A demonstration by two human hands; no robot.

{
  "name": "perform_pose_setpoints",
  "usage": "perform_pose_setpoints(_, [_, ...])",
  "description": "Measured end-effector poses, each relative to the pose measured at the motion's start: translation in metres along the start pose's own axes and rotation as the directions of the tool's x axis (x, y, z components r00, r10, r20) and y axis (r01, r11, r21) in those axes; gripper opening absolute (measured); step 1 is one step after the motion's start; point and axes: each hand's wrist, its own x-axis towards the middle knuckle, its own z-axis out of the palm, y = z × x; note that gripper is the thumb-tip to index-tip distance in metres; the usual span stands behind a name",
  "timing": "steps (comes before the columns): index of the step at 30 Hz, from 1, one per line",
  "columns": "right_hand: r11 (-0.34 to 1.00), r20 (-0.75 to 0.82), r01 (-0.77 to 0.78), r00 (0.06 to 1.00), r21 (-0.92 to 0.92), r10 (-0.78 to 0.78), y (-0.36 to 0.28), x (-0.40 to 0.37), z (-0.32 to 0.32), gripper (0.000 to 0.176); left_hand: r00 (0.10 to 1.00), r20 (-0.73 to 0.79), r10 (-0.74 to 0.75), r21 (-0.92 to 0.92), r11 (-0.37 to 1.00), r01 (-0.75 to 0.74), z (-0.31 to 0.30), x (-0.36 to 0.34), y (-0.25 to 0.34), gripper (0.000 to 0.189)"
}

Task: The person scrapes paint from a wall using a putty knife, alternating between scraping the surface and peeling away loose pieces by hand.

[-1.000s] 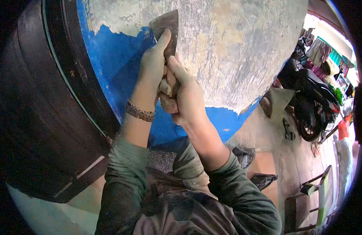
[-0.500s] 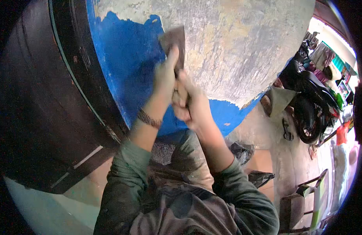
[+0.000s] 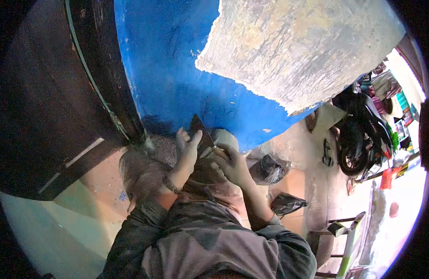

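Neighbouring the scraper (image 3: 203,136): wall (image 3: 182,69), bags (image 3: 269,168)

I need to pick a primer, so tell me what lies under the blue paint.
Where the blue paint is missing, a rough, mottled whitish-grey surface with yellowish patches shows. Whatever lies beneath the remaining blue is covered and cannot be seen.

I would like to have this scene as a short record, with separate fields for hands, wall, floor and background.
Right hand: holds a scraper
Left hand: open, close to the scraper; contact unclear
Wall: blue, with a large bare patch, ragged at the lower edge
Floor: one black bag, second black bag
Background: motorcycle
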Motion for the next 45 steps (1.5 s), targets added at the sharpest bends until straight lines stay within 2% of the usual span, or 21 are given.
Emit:
perform_pose_setpoints(2, [0.996, -0.110, 0.093, 0.990, -0.013, -0.094, -0.010, 0.005, -0.013, 0.034, 0.999, 0.036, -0.008, 0.047, 0.999, 0.006, 0.003, -0.012, 0.029, 0.064])
perform_pose_setpoints(4, [0.989, -0.085, 0.144, 0.986, 0.037, -0.140, -0.038, 0.011, -0.029, 0.027, 0.933, 0.282, 0.222, 0.145, 0.952, -0.270, 0.007, -0.005, 0.022, 0.067])
perform_pose_setpoints(6, [0.985, 0.008, 0.029, 0.999, 0.169, -0.031, -0.080, 0.013, -0.044, 0.026, 0.928, 0.297, 0.227, 0.110, 0.957, -0.270, 0.016, -0.017, 0.038, 0.068])
perform_pose_setpoints(12, [0.948, -0.312, 0.267, 0.928, 0.175, -0.204, -0.150, 0.035, -0.080, 0.018, 0.749, 0.384, 0.540, -0.071, 0.826, -0.559, 0.039, -0.015, 0.103, 0.063])
perform_pose_setpoints(14, [0.851, -0.519, 0.452, 0.812, 0.267, -0.268, -0.177, 0.046, -0.093, 0.015, 0.660, 0.372, 0.653, -0.183, 0.748, -0.638, 0.050, -0.011, 0.137, 0.062])
perform_pose_setpoints(16, [0.739, -0.602, 0.670, 0.563, -0.068, -0.566, -0.188, 0.067, -0.111, 0.014, 0.566, 0.375, 0.734, -0.095, 0.638, -0.765, 0.059, -0.016, 0.176, 0.065])
perform_pose_setpoints(18, [0.586, -0.634, 0.771, 0.328, -0.249, -0.700, -0.209, 0.091, -0.129, 0.016, 0.488, 0.354, 0.798, -0.214, 0.577, -0.788, 0.075, -0.016, 0.206, 0.064])
perform_pose_setpoints(20, [0.514, -0.708, 0.833, 0.490, 0.207, -0.509, -0.258, 0.098, -0.136, 0.025, 0.467, 0.392, 0.793, -0.167, 0.560, -0.811, 0.086, -0.019, 0.228, 0.063])
perform_pose_setpoints(23, [0.156, -0.614, 0.865, 0.454, 0.476, -0.646, -0.278, 0.132, -0.161, 0.037, 0.308, 0.311, 0.899, -0.077, 0.347, -0.935, 0.109, -0.008, 0.240, 0.061])
perform_pose_setpoints(24, [0.019, -0.588, 0.756, 0.525, 0.654, -0.616, -0.282, 0.142, -0.166, 0.047, 0.290, 0.274, 0.917, -0.161, 0.341, -0.926, 0.111, -0.005, 0.246, 0.060])
perform_pose_setpoints(26, [0.016, -0.441, 0.738, 0.420, 0.674, -0.793, -0.297, 0.150, -0.175, 0.059, 0.275, 0.197, 0.941, -0.035, 0.287, -0.957, 0.113, -0.002, 0.252, 0.057])
perform_pose_setpoints(29, [-0.027, -0.423, 0.774, 0.315, 0.633, -0.850, -0.320, 0.155, -0.194, 0.064, 0.195, 0.226, 0.954, -0.130, 0.228, -0.965, 0.117, 0.001, 0.272, 0.060])
perform_pose_setpoints(32, [0.016, -0.518, 0.782, 0.428, 0.623, -0.740, -0.329, 0.176, -0.186, 0.063, 0.094, 0.208, 0.974, 0.023, 0.091, -0.996, 0.120, 0.017, 0.287, 0.058])
perform_pose_setpoints(33, [0.027, -0.542, 0.753, 0.499, 0.658, -0.677, -0.332, 0.177, -0.185, 0.061, 0.130, 0.206, 0.970, -0.013, 0.136, -0.991, 0.119, 0.018, 0.289, 0.057])
perform_pose_setpoints(36, [0.118, -0.517, 0.793, 0.494, 0.598, -0.699, -0.341, 0.171, -0.189, 0.052, 0.164, 0.217, 0.962, -0.100, 0.189, -0.977, 0.120, 0.017, 0.288, 0.058])
perform_pose_setpoints(37, [0.054, -0.540, 0.829, 0.411, 0.557, -0.735, -0.340, 0.167, -0.198, 0.049, 0.130, 0.195, 0.972, -0.020, 0.136, -0.990, 0.118, 0.013, 0.289, 0.058])
perform_pose_setpoints(38, [-0.088, -0.399, 0.625, 0.377, 0.776, -0.836, -0.343, 0.162, -0.207, 0.047, 0.125, 0.190, 0.974, -0.014, 0.130, -0.991, 0.116, 0.015, 0.293, 0.058])
perform_pose_setpoints(40, [0.138, -0.771, 0.946, 0.319, 0.293, -0.552, -0.340, 0.182, -0.182, 0.048, 0.152, 0.222, 0.963, 0.054, 0.143, -0.988, 0.114, 0.014, 0.293, 0.055])
perform_pose_setpoints(41, [0.127, -0.565, 0.837, 0.463, 0.532, -0.683, -0.333, 0.180, -0.185, 0.048, 0.201, 0.177, 0.963, -0.007, 0.205, -0.979, 0.117, 0.017, 0.290, 0.052])
perform_pose_setpoints(44, [0.144, -0.610, 0.851, 0.470, 0.505, -0.637, -0.346, 0.177, -0.185, 0.049, 0.162, 0.180, 0.970, 0.024, 0.160, -0.987, 0.115, 0.017, 0.289, 0.052])
perform_pose_setpoints(45, [0.045, -0.575, 0.848, 0.397, 0.528, -0.715, -0.346, 0.166, -0.189, 0.048, 0.159, 0.180, 0.971, 0.029, 0.156, -0.987, 0.114, 0.016, 0.289, 0.052])
